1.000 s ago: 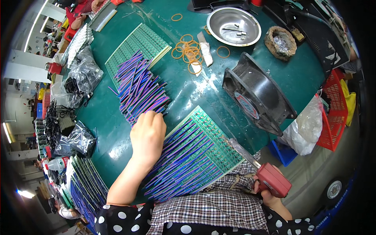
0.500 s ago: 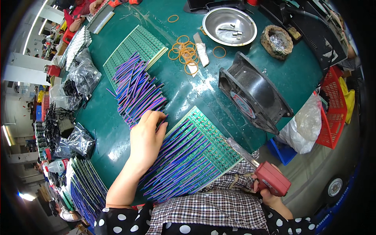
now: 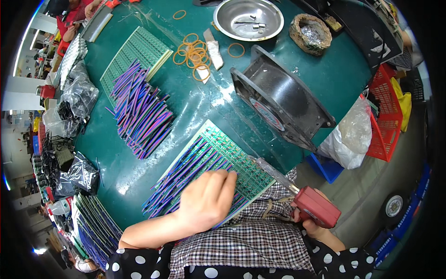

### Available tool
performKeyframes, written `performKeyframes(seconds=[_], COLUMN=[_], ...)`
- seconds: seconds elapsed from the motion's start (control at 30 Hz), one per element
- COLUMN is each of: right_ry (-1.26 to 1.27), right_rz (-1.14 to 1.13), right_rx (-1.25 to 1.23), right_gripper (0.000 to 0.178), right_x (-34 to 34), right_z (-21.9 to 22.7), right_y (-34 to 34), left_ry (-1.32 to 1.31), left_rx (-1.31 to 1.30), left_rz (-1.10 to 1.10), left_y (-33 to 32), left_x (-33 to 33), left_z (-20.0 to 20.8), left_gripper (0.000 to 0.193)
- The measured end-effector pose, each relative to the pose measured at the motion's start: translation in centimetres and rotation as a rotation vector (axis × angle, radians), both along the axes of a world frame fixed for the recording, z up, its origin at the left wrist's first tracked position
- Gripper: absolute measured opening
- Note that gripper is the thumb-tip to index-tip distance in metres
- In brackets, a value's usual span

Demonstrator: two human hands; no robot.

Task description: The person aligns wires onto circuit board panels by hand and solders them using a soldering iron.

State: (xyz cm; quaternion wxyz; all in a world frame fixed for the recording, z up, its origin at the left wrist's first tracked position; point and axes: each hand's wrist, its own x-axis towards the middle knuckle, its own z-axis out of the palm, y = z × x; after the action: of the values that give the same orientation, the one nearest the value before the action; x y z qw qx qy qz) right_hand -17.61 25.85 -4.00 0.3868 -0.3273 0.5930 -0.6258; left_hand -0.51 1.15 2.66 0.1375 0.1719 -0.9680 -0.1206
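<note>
My left hand (image 3: 208, 197) is over the green circuit board panel (image 3: 218, 136), its fingers bent and pressed together near the rows of pads. Whatever is in its fingertips is hidden. Blue and purple wires (image 3: 179, 169) lie side by side across the panel, which rests at the table's near edge. At the right, my right hand (image 3: 318, 230) is closed round the handle of a red soldering gun (image 3: 317, 207), whose metal front end points up and left at the panel's right edge. A heap of loose blue and pink wires (image 3: 141, 111) sits beyond the panel, to the left.
Stacked green panels (image 3: 134, 51) lie behind the wire heap. A black fan (image 3: 283, 97) stands right of the panel. Rubber bands (image 3: 197, 53), a metal bowl (image 3: 248, 21) and a rough brown dish (image 3: 310, 35) are farther back. Wired panels (image 3: 95, 228) sit at left.
My left hand has moved from the loose wire heap down and right onto the panel. The whole view has shifted slightly; my right hand keeps hold of the soldering gun.
</note>
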Motion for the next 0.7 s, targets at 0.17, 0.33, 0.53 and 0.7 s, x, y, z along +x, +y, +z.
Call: performKeyframes(seconds=[0.17, 0.33, 0.53, 0.7], right_ry=[0.126, 0.026, 0.262, 0.401], right_rz=[0.151, 0.162, -0.016, 0.034], right_rx=[0.076, 0.108, 0.059, 0.012], right_gripper=[0.076, 0.071, 0.062, 0.057], right_x=[-1.1, -1.1, 0.0, -0.3], right_z=[0.4, 0.7, 1.0, 0.7], right_y=[0.5, 0.3, -1.4, -2.2], left_ry=[-0.06, -0.067, -0.043, -0.056], left_rx=[-0.234, -0.288, -0.301, -0.318], left_rz=[-0.04, -0.055, -0.021, -0.013], left_y=[0.8, 1.1, 1.3, 1.4], left_x=[-0.1, -0.2, -0.3, -0.4], left_z=[-1.8, -2.2, -2.4, -2.4], left_gripper=[0.027, 0.022, 0.021, 0.02])
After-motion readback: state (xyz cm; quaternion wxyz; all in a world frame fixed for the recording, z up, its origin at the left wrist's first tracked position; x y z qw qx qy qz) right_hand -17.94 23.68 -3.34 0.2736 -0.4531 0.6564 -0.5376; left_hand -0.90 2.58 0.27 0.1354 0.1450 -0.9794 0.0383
